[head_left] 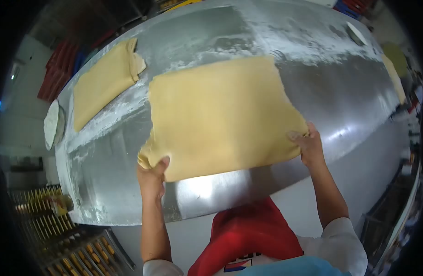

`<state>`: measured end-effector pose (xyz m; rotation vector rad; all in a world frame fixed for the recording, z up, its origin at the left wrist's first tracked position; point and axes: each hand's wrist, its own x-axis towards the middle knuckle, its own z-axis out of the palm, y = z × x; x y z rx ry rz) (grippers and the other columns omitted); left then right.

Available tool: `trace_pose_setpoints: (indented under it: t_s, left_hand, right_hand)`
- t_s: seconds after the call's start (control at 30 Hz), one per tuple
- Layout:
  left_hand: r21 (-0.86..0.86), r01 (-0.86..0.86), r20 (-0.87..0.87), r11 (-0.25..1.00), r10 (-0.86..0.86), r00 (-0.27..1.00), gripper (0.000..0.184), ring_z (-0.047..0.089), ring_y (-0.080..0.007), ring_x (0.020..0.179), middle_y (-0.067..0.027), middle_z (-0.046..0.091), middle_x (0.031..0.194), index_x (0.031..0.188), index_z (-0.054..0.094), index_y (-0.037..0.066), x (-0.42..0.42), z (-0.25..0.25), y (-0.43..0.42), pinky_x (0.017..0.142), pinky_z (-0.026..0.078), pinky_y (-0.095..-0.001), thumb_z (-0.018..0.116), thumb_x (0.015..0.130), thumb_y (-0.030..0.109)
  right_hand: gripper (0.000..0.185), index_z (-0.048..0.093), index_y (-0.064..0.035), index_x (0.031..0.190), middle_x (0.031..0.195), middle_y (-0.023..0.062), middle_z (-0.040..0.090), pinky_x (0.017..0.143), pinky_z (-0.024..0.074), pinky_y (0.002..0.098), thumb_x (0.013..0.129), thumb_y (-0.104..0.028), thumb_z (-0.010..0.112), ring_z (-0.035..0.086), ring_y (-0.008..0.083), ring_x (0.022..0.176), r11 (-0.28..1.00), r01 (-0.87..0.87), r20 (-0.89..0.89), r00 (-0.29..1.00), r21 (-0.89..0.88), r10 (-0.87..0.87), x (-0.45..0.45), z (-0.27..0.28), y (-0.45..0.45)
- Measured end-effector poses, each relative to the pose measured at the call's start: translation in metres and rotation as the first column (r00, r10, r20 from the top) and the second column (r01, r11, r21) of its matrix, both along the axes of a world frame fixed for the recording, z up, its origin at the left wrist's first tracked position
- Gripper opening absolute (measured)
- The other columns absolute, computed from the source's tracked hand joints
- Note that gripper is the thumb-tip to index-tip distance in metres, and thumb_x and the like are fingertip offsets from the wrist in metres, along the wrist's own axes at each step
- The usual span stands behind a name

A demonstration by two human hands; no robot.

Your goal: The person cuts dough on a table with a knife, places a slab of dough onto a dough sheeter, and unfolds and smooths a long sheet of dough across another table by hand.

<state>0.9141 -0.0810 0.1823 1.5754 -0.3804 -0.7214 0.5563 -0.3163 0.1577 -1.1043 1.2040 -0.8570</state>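
Note:
A wide, flat sheet of yellow dough lies over the metal table, its near edge at the table's front. My left hand grips the sheet's near left corner, thumb on top, and the dough there is bunched. At the near right corner my right hand pinches the dough between thumb and fingers. Both near corners are pulled outward. The fingers under the dough are hidden.
A folded slab of dough rests at the table's left. A bowl of flour stands at the left edge, and another bowl at the far right. White flour streaks the table. Racks with trays are at the lower left.

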Motion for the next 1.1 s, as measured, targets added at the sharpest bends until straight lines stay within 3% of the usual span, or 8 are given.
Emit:
trace_pose_setpoints:
  t_s: [0.03, 0.1, 0.27, 0.37, 0.5, 0.6, 0.9, 1.1]
  left_hand:
    - [0.126, 0.111, 0.069, 0.986, -0.12, 0.99, 0.06, 0.064, -0.0206, 0.107, -0.0138, 0.063, 0.121, 0.131, 0.051, -0.005, 0.009, -0.008, 0.015, 0.089, 0.052, -0.0315, 0.078, 0.081, 0.012]
    - [0.292, 0.015, 0.162, 0.956, -0.065, 0.985, 0.065, 0.064, -0.0211, 0.106, -0.0158, 0.062, 0.123, 0.132, 0.052, -0.005, 0.05, -0.019, 0.024, 0.089, 0.051, -0.0316, 0.08, 0.08, 0.023]
    - [0.538, -0.06, 0.328, 0.841, -0.143, 0.934, 0.096, 0.061, -0.0331, 0.116, -0.029, 0.055, 0.135, 0.134, 0.048, -0.017, 0.136, -0.06, -0.065, 0.093, 0.051, -0.0405, 0.075, 0.08, 0.059]
    - [0.471, 0.111, 0.025, 0.875, -0.139, 0.99, 0.101, 0.059, -0.0366, 0.121, -0.0303, 0.055, 0.135, 0.13, 0.048, -0.021, 0.113, -0.043, -0.114, 0.096, 0.05, -0.0438, 0.077, 0.078, 0.06]
    - [0.532, -0.102, 0.226, 0.841, -0.025, 0.974, 0.088, 0.065, -0.0337, 0.11, -0.0248, 0.065, 0.122, 0.126, 0.054, -0.018, 0.087, -0.04, -0.148, 0.094, 0.052, -0.0431, 0.081, 0.079, 0.052]
    - [0.211, 0.237, -0.386, 0.948, -0.141, 0.912, 0.061, 0.067, -0.0302, 0.108, -0.0173, 0.067, 0.121, 0.131, 0.057, -0.002, 0.104, -0.05, -0.16, 0.093, 0.055, -0.0428, 0.078, 0.086, 0.033]
    - [0.286, 0.356, -0.301, 0.89, -0.269, 0.915, 0.056, 0.068, -0.029, 0.106, -0.0145, 0.067, 0.121, 0.131, 0.056, -0.001, 0.103, -0.035, -0.155, 0.088, 0.058, -0.0434, 0.079, 0.083, 0.014]
    - [0.136, 0.317, -0.145, 0.939, -0.298, 0.944, 0.057, 0.067, -0.0296, 0.109, -0.0138, 0.065, 0.125, 0.135, 0.052, -0.001, 0.084, -0.019, -0.154, 0.095, 0.056, -0.0449, 0.075, 0.083, 0.003]
  right_hand:
    - [0.032, 0.06, -0.0018, 0.113, 0.104, 0.0112, 0.066, 0.083, 0.0528, 0.0293, 0.086, -0.011, 0.073, 0.065, 0.0175, 0.093, 0.999, 0.033, -0.007, 0.999, -0.017, -0.034, -0.027, -0.011, 0.001]
    - [0.033, 0.061, -0.0023, 0.11, 0.103, 0.0106, 0.066, 0.083, 0.0503, 0.0307, 0.089, -0.026, 0.072, 0.063, 0.0179, 0.094, 0.875, -0.357, -0.652, 0.755, -0.326, 0.065, -0.077, -0.027, -0.021]
    - [0.048, 0.064, -0.0022, 0.099, 0.084, 0.0072, 0.063, 0.063, 0.05, 0.0383, 0.087, -0.049, 0.069, 0.062, 0.0198, 0.072, 0.989, -0.142, -0.524, 0.846, -0.044, 0.098, -0.022, 0.009, -0.106]
    - [0.055, 0.067, -0.0018, 0.098, 0.085, 0.0082, 0.065, 0.064, 0.0521, 0.0387, 0.086, -0.056, 0.067, 0.064, 0.0187, 0.079, 0.983, -0.015, -0.492, 0.864, 0.186, 0.106, 0.034, -0.015, -0.133]
    - [0.055, 0.068, -0.0007, 0.108, 0.095, 0.0121, 0.07, 0.072, 0.0539, 0.0415, 0.086, -0.051, 0.07, 0.068, 0.0239, 0.085, 0.998, -0.054, -0.71, 0.703, -0.026, 0.019, 0.06, -0.05, -0.142]
    - [0.056, 0.067, -0.0001, 0.119, 0.109, 0.016, 0.071, 0.083, 0.0543, 0.0445, 0.085, -0.044, 0.073, 0.069, 0.0274, 0.096, 0.953, -0.212, -0.099, 0.966, 0.215, 0.238, 0.056, -0.062, -0.165]
    - [0.049, 0.062, 0.0002, 0.126, 0.114, 0.0131, 0.07, 0.086, 0.0553, 0.0393, 0.082, -0.016, 0.077, 0.068, 0.025, 0.1, 0.899, -0.422, 0.212, 0.895, 0.117, 0.392, 0.063, -0.04, -0.137]
    - [0.049, 0.063, 0.0019, 0.121, 0.11, 0.0137, 0.07, 0.084, 0.0549, 0.0373, 0.074, -0.002, 0.077, 0.068, 0.0236, 0.094, 0.987, -0.163, 0.216, 0.963, -0.003, 0.159, 0.069, -0.045, -0.129]
